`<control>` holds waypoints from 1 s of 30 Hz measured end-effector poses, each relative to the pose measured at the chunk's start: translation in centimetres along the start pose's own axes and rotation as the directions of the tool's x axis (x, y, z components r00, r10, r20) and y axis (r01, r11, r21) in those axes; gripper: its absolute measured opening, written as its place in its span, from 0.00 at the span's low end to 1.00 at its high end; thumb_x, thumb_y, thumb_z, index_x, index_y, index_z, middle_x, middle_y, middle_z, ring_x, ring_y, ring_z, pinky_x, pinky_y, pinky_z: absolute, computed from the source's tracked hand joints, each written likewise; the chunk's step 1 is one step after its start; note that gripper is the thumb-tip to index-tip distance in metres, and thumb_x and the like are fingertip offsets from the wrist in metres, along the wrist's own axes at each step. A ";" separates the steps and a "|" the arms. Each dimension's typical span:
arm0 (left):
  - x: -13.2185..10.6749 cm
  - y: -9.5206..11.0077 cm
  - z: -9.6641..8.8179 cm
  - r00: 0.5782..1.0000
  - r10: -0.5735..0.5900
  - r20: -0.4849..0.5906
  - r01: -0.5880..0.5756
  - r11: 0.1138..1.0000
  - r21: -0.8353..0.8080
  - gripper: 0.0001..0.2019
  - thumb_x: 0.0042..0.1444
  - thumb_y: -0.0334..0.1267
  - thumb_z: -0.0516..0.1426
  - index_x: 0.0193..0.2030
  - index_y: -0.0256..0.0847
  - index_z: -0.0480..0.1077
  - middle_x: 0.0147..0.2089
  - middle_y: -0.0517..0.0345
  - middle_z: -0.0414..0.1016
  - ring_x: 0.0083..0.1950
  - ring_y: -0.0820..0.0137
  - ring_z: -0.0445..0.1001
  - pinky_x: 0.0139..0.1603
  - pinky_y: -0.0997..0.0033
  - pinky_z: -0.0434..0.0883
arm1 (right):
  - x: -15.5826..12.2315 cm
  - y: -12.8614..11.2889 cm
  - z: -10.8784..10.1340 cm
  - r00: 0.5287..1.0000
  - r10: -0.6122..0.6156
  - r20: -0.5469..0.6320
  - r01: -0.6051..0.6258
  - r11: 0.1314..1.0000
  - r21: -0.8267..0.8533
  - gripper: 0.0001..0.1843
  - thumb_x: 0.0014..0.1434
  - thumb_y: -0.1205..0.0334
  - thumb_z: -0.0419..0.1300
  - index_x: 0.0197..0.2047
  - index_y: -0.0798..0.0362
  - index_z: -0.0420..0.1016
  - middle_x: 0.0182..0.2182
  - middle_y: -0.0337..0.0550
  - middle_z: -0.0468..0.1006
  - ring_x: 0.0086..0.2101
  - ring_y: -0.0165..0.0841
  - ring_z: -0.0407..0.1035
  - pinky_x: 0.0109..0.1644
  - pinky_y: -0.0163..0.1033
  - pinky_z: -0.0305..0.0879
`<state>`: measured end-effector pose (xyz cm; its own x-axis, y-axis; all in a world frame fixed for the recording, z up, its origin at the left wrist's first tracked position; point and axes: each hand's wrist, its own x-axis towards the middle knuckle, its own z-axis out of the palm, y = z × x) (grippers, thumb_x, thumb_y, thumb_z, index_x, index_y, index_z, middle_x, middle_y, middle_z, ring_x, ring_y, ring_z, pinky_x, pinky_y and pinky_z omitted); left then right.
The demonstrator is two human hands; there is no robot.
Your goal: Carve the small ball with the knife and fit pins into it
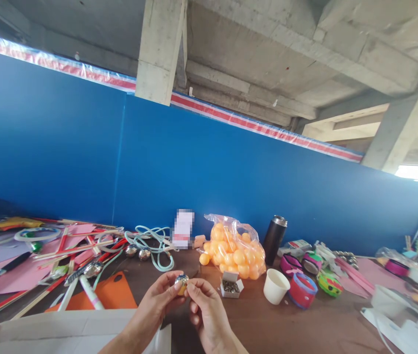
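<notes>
My left hand (156, 301) and my right hand (209, 314) meet low in the view, above a brown table (267, 324). Both pinch a small round thing (181, 281), shiny silver on top and orange beneath, like a bell on a ball. Fingertips of each hand close on it from either side. A small open white box of metal bits (230, 285) sits just to the right of my hands.
A plastic bag of orange balls (234, 249), a dark flask (275, 239), a white cup (275, 285) and colourful tape rolls (302, 290) stand behind. Left lie an orange sheet (115, 292), sticks, silver bells (138, 252), a pale cord (153, 241). A blue wall closes the back.
</notes>
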<state>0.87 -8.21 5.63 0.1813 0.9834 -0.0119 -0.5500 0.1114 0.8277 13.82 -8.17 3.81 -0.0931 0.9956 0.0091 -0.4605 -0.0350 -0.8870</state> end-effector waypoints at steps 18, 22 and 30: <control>0.3 -0.2 -0.2 1.000 -0.020 -0.007 0.020 1.000 -0.020 0.17 0.39 0.40 0.65 0.38 0.39 0.71 0.35 0.57 0.75 0.33 0.74 0.73 0.37 0.74 0.70 | -0.3 -0.5 0.3 1.000 -0.001 0.014 0.001 1.000 -0.009 0.12 0.45 0.57 0.66 0.27 0.56 0.71 0.20 0.34 0.67 0.17 0.19 0.51 0.16 0.24 0.43; 0.2 -0.2 -0.1 1.000 -0.020 0.000 0.020 0.999 -0.032 0.17 0.41 0.41 0.64 0.39 0.38 0.71 0.36 0.55 0.75 0.33 0.74 0.73 0.38 0.74 0.70 | -0.3 -0.5 0.3 1.000 -0.006 0.018 0.006 1.000 -0.006 0.12 0.46 0.56 0.66 0.27 0.55 0.71 0.20 0.34 0.68 0.17 0.19 0.51 0.16 0.24 0.43; 0.2 -0.3 -0.2 1.000 -0.023 0.009 0.023 0.998 -0.064 0.15 0.45 0.40 0.62 0.40 0.37 0.70 0.35 0.55 0.75 0.34 0.73 0.74 0.39 0.73 0.71 | -0.1 -0.4 0.0 1.000 -0.002 0.018 0.002 1.000 -0.001 0.11 0.47 0.58 0.66 0.28 0.55 0.71 0.23 0.34 0.68 0.18 0.18 0.50 0.16 0.25 0.42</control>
<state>0.87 -8.02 5.30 0.2010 0.9793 -0.0255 -0.5966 0.1430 0.7897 14.01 -8.31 4.19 -0.1085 0.9939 0.0191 -0.4600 -0.0331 -0.8873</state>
